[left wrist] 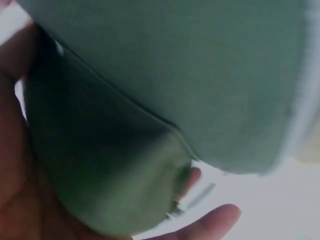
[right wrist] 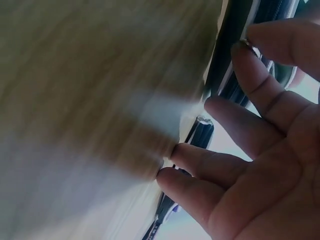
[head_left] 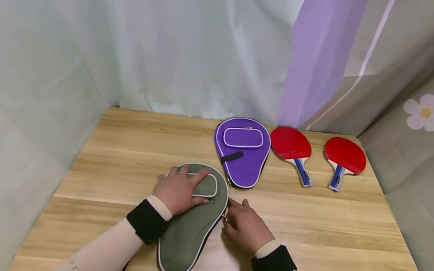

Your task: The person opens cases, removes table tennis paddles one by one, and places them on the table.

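Note:
A grey-green table tennis bat case with white piping lies on the table, its rounded end away from me. My left hand rests on that rounded end, fingers spread over the small front pocket. Beside the case's right edge is my right hand. Its thumb and index finger pinch a small metal zipper pull on the dark zipper edge. The other fingers of that hand extend along the edge, close to the tabletop. The left wrist view shows the green fabric up close, partly blurred.
Behind the green case lies a purple bat case with a dark strap. Two red bats with blue handles, a nearer one and another one, lie to its right. Curtains enclose the wooden table at the back and sides.

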Demonstrator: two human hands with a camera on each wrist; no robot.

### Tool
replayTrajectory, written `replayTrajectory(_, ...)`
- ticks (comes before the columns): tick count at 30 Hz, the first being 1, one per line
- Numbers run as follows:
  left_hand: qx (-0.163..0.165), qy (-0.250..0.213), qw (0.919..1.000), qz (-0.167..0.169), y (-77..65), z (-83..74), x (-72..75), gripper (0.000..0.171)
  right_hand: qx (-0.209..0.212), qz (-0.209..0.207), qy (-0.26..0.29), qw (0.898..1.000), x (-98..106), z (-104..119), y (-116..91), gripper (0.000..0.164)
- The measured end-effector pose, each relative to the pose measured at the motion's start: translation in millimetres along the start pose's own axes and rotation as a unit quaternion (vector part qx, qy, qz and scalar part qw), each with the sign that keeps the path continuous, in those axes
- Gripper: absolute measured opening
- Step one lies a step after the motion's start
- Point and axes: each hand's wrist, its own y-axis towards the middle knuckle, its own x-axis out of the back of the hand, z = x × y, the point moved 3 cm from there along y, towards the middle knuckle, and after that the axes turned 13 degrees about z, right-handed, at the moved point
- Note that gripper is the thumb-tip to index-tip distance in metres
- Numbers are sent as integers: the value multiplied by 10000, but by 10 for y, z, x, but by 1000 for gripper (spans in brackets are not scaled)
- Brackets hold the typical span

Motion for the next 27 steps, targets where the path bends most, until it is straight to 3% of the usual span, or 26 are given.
replayTrajectory(4,101,-637,9979,86,-51,210,21,112,-365,251,260,9987,120,131,-17,14)
replayTrajectory(7,-24,-1153,9931,196,-88,340,32,123,-602,358,226,9973,137,149,-23,10)
replayTrajectory(13,-87,-1922,9809,296,-101,514,-23,133,-881,434,414,9943,126,173,-38,38)
replayTrajectory(17,-34,-1986,9800,143,8,639,-181,139,-1028,452,543,9922,90,178,-57,67)
replayTrajectory(19,17,-1998,9798,100,86,720,-297,141,-1046,493,589,9915,70,172,-67,74)
replayTrajectory(23,197,-2036,9788,114,212,844,-458,141,-876,490,547,9934,9,69,-66,71)
replayTrajectory(27,299,-2049,9781,221,201,809,-360,133,-622,268,91,9977,-109,-171,-8,61)
